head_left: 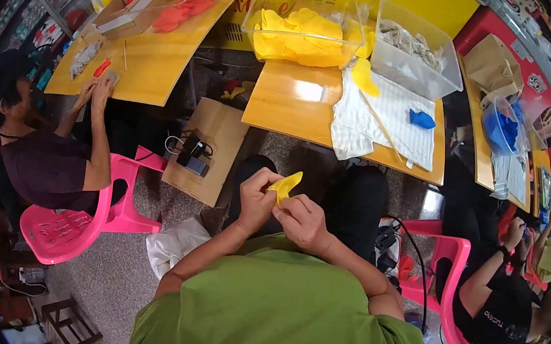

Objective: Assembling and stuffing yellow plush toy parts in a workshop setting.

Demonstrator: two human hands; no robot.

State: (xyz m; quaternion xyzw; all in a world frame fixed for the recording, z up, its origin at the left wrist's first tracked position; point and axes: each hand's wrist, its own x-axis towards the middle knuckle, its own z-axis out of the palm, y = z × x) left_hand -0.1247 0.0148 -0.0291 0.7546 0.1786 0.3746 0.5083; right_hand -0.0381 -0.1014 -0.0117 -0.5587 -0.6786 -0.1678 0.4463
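Note:
Above my lap, both hands hold a small yellow cloth piece [286, 185] with a pointed tip sticking up. My left hand [256, 202] has its fingers closed on the piece's left side. From the right, my right hand [304, 221] pinches the lower edge, its fingertips close to the left ones. The fingers hide the lower part of the cloth. On the table [283, 105] ahead, a similar yellow piece [365, 77] and a small blue stuffed-looking piece [422, 119] lie on a white cloth [389, 127], with a thin wooden stick [381, 124] across it.
At the table's back stand a clear bin of yellow pieces [356, 28] and a bin [415, 79] with greyish-white material. A cardboard sheet [215, 131] carries a black device [193, 151]. Co-workers sit left and right on pink chairs [108, 211]. A black cable [424, 270] runs at right.

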